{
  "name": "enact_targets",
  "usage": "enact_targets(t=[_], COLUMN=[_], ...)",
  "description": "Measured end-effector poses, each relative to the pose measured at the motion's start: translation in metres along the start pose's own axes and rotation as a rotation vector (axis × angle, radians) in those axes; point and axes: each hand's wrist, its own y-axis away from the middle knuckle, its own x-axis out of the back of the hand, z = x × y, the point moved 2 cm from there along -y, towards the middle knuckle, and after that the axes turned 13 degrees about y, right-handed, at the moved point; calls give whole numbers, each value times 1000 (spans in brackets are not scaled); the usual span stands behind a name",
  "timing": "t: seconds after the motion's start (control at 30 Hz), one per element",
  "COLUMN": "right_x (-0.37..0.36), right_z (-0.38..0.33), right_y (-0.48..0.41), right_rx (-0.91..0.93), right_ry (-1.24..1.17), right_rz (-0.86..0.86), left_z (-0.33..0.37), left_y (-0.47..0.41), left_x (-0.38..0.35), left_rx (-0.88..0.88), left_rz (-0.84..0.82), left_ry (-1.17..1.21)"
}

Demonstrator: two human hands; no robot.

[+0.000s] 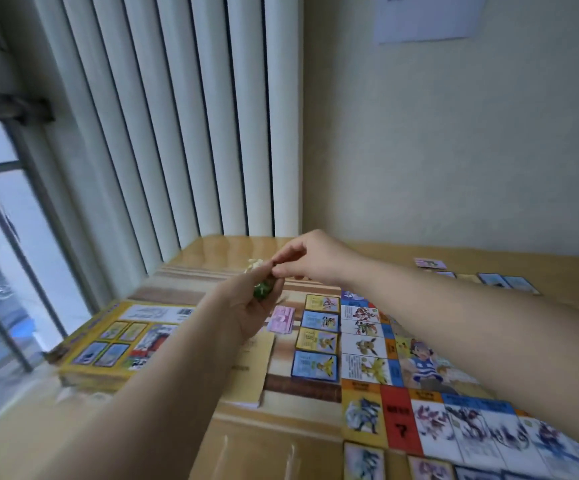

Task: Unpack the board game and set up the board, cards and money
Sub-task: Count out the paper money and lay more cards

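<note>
Head view, left hand [246, 313]: raised over the table's far left part, palm turned inward, fingers curled round a small green bundle [263, 291]; what is in it is too blurred to tell.
Right hand [310, 259]: reaches across from the right, thumb and forefinger pinching the top end of the green bundle, touching the left fingertips; a pale tuft [256, 263] sticks out just beyond.
Board [430, 375]: lies open and flat on the right part of the table [281, 445], partly hidden under the right forearm.
Card column [317, 341]: four cards in a row just beside the board's left edge, face up.
Pink stack [281, 318]: left of the card column, directly below the hands.
Pale booklet [246, 372]: flat on the table between the box and the card column, partly covered by the left forearm.
Box [118, 344]: yellow, printed side up, at the left edge by the window [4, 237].
Far cards [510, 282]: a row along the table's back edge, beyond the right forearm.
Near cards [364, 460]: along the board's near edge, cut off by the frame.
Backdrop: vertical blinds [177, 116] behind the table, a paper sheet [426, 15] on the wall.
</note>
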Motion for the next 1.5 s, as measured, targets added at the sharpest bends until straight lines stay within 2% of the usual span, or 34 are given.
enact_targets(t=[0.2,0.33,0.37,0.47,0.5,0.7,0.83,0.97,1.1,1.17,1.27,1.4,1.5], right_x=[-34,-40,-43,-60,-66,-84,-70,-35,-15,-10,3,17,19], right_z=[-15,-1,7,35,42,59,54,16,-9,-8,-1,10,17], right_y=[-17,-26,-27,-28,-28,-34,-26,15,76,102,142,194,229], right_rx=[-32,-142,-177,-219,-222,-149,-115,97,239,244,197,130,80], right_ry=[-96,-298,-259,124,183,295,314,221,276,387,497,438,404], right_rz=[57,103,93,-1,-15,42,125,156,-26,-59,12,-19,32], left_z=[18,25,27,31,32,32,25,8,-23,-42,-70,-104,-129], left_y=[13,16,16,15,16,19,23,35,58,74,101,137,158], left_x=[23,38,43,52,53,50,45,36,20,13,5,-1,-2], left_rx=[1,45,47,49,57,43,37,66,129,149,184,270,339], left_rz=[50,18,18,1,0,-7,-14,-82,-243,-290,-341,-400,-434], left_ry=[50,203,210,251,261,214,175,99,9,-77,-190,-223,-210])
